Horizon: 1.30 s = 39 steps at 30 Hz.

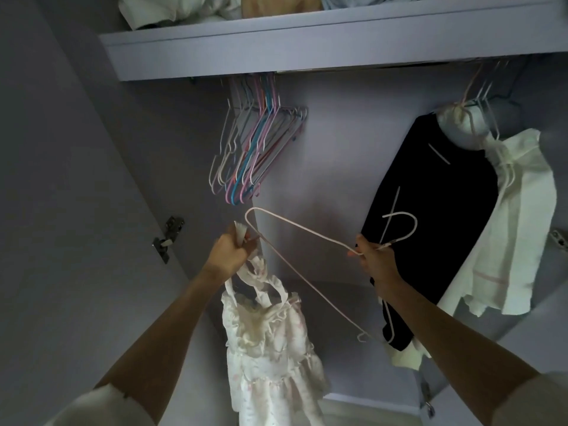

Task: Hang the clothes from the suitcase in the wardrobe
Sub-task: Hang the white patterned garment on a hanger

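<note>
A white ruffled dress (270, 342) with thin straps hangs from my left hand (230, 252), which grips the bunched straps in front of the open wardrobe. My right hand (373, 258) holds a pale wire hanger (295, 227) by its neck, just below the hook. The hanger lies tilted between the two hands, and its near shoulder end sits beside my left hand. The suitcase is out of view.
A bunch of empty pink, blue and white hangers (249, 149) hangs on the rail at left. A black garment (430, 210) and a white garment (522, 229) hang at right. The shelf (307, 47) above carries folded fabrics. A door hinge (169, 238) shows at left.
</note>
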### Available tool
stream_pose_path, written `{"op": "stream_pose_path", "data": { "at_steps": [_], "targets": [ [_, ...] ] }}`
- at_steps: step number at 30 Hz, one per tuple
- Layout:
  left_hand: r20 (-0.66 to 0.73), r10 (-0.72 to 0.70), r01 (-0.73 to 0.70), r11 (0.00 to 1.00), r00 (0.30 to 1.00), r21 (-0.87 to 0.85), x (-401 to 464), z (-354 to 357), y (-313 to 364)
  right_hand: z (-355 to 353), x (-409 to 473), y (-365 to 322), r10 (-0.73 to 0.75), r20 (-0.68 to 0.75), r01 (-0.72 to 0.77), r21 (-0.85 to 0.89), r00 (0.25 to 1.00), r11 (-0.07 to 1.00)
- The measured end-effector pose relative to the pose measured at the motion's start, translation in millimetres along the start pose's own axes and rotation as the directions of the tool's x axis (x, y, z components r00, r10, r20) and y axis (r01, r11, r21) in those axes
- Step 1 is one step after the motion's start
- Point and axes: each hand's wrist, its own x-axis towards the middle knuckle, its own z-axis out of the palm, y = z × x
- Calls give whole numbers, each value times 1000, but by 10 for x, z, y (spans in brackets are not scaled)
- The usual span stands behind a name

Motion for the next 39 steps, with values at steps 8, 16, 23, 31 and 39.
{"op": "stream_pose_path", "data": {
  "at_steps": [8,16,23,31,39],
  "targets": [
    [-72,95,-78,973,993,218,6,-218,-53,134,-112,-69,18,82,-19,22,996,1000],
    [-4,187,-131,699,982,703,10,-366,-115,266,-226,-101,84,151,-83,-15,985,996],
    [26,234,-149,528,972,836,21,-365,-58,367,-249,-32,78,152,-77,-11,985,997],
    [-123,357,-156,659,926,736,37,-376,-125,452,-232,-31,141,178,-138,-28,974,990],
    [-200,221,-142,927,955,348,-33,-312,-206,557,-206,-149,117,167,-130,65,979,989]
  ]
}}
